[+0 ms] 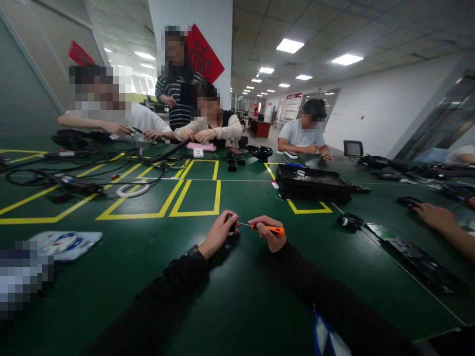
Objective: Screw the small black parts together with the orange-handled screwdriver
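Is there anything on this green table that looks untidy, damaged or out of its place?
Nothing looks damaged or spilled. The only untidy spot is the tangle of black cables at far left, sprawling across the yellow tape lines. The left hand grips a small black part; the right hand holds an orange-handled screwdriver.

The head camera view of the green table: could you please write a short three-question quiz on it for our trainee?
1. True or false: the right hand holds an orange-handled screwdriver.
2. What do the fingers of the left hand grip? A) small black part B) white ring C) pink case
3. What colour are the lines taped on the table?

Key: 1 true; 2 A; 3 yellow.
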A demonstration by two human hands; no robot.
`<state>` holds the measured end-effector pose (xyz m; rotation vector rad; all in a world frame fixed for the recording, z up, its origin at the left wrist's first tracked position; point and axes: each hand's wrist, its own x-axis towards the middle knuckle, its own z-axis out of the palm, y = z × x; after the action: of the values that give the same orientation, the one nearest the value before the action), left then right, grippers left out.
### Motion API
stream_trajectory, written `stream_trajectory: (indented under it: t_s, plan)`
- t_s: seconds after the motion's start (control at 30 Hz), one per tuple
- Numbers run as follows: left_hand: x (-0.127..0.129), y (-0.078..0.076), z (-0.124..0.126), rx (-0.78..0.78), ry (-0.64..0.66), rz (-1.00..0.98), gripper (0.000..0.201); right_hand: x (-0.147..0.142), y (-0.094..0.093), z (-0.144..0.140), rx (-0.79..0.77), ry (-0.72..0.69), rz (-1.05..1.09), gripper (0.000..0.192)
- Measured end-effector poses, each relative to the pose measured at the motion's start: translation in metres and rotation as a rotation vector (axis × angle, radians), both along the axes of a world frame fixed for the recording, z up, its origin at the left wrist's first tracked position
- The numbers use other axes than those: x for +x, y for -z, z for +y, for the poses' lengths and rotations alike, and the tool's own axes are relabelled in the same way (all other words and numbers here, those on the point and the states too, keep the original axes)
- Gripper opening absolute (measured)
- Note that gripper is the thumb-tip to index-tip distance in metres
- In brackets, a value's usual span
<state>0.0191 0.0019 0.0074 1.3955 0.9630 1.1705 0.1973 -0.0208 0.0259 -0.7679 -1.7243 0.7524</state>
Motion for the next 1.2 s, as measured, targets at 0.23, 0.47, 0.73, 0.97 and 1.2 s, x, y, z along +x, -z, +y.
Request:
stream_trajectory:
  t_s: [0.23, 0.47, 0.73, 0.97, 1.2]
  plan:
    - [-0.0008, 0.0035, 0.0022, 0.01, 0.004, -0.001, 0.029, 0.0006, 0.0003, 0.0028, -0.025, -0.021, 0.07, 0.011]
    - [-0.001, 0.0026, 0.0016, 0.024, -0.009, -0.006, 0.03, 0.0002, -0.0015, 0.0037, -0.097, 0.01, 0.078, 0.024]
    - [-0.0006, 0.0025, 0.0018, -0.016, 0.003, -0.014, 0.03, 0.0003, 0.0036, 0.0091, -0.252, -0.03, 0.181, 0.013]
    - [-0.0002, -0.0004, 0.0007, -0.002, 0.005, 0.001, 0.029, 0.0, 0.0031, 0.0041, -0.1, -0.031, 0.082, 0.015]
    - [-0.0001, 0.0016, 0.0011, 0.019, -0.011, 0.036, 0.03, -0.0037, -0.0013, 0.0014, -0.23, 0.006, 0.137, 0.014]
